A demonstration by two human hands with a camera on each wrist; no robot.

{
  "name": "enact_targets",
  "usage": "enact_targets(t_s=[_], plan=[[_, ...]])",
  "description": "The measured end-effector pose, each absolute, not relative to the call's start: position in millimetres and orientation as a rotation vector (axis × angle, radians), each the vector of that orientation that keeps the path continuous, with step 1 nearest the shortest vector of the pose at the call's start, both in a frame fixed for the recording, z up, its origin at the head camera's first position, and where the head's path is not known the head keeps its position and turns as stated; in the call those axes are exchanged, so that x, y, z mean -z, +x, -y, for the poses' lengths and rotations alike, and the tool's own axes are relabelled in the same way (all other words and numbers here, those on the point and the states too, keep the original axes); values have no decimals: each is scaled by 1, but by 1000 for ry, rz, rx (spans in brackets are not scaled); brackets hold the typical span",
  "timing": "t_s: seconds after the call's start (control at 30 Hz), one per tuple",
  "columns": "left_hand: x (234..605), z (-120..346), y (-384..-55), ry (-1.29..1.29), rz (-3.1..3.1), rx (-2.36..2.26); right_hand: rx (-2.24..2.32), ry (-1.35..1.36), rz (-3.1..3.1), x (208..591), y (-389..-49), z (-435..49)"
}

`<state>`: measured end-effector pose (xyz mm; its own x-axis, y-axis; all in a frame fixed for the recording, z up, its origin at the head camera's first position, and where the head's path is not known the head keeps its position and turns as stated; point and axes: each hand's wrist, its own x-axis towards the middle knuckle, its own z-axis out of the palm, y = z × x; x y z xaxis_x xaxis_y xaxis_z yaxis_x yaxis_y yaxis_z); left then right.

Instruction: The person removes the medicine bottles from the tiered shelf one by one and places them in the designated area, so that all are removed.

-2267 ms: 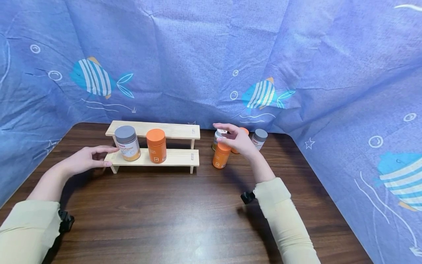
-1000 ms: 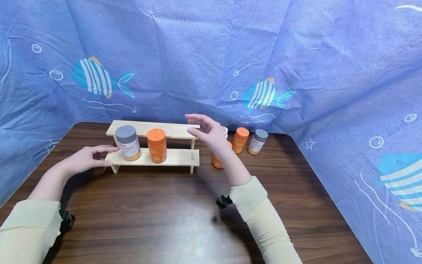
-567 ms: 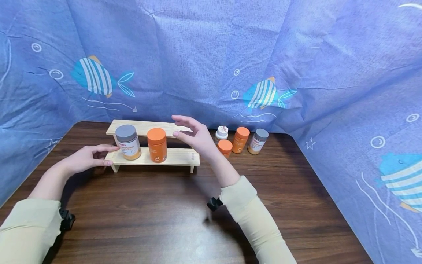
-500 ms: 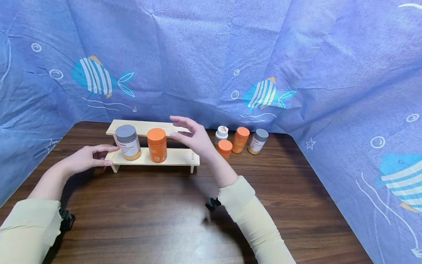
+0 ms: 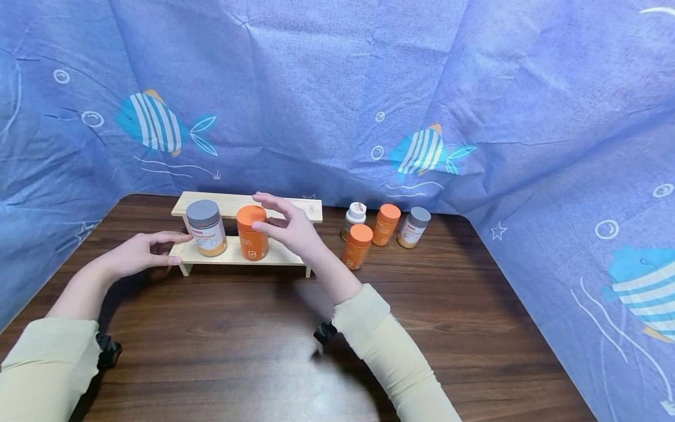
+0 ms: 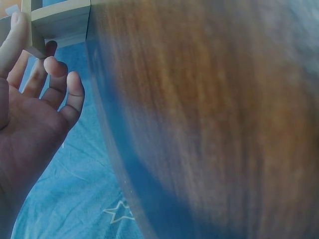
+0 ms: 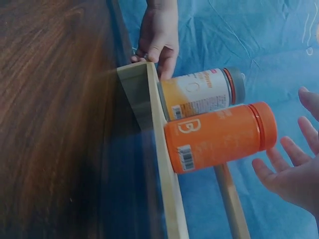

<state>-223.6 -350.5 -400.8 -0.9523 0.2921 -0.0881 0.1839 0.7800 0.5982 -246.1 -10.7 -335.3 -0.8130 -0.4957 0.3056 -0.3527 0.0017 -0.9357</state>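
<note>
A two-tier wooden rack [image 5: 280, 255] stands on the table at the back left. My left hand [image 5: 136, 255] grips its left end, with the thumb against the board and the fingers curled by the leg [image 6: 62, 22]. On the lower tier stands a grey-lidded supplement jar [image 5: 209, 237], just beside those fingers. To its right is an upright orange jar [image 5: 254, 243] with an orange lid. My right hand [image 5: 293, 232] hovers at the orange jar's right side, thumb and fingers spread. In the right wrist view its fingertips are close to the lid [image 7: 269, 125], with nothing held.
Right of the rack, several containers stand together: a white-capped bottle [image 5: 354, 220], a front orange jar [image 5: 356, 249], a rear orange jar [image 5: 387, 225] and another grey-lidded jar [image 5: 413, 228]. A blue fish-print cloth [image 5: 316, 117] hangs behind the dark wooden table [image 5: 237, 351].
My right hand has moved left from above the front orange jar in the right-hand group to the orange jar on the rack. The left hand has stayed at the rack's left end.
</note>
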Motion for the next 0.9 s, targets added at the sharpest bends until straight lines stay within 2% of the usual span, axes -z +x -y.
enact_targets(t_s=[0.37, 0.63, 0.9], plan=[[401, 351, -223, 378, -2795, -941, 1879, -891, -2227, 349, -253, 24], [401, 351, -224, 375, -2789, -925, 1903, -834, -2184, 343, -239, 25], [401, 351, -224, 364, -2785, -924, 1953, -850, -2164, 367, -253, 30]])
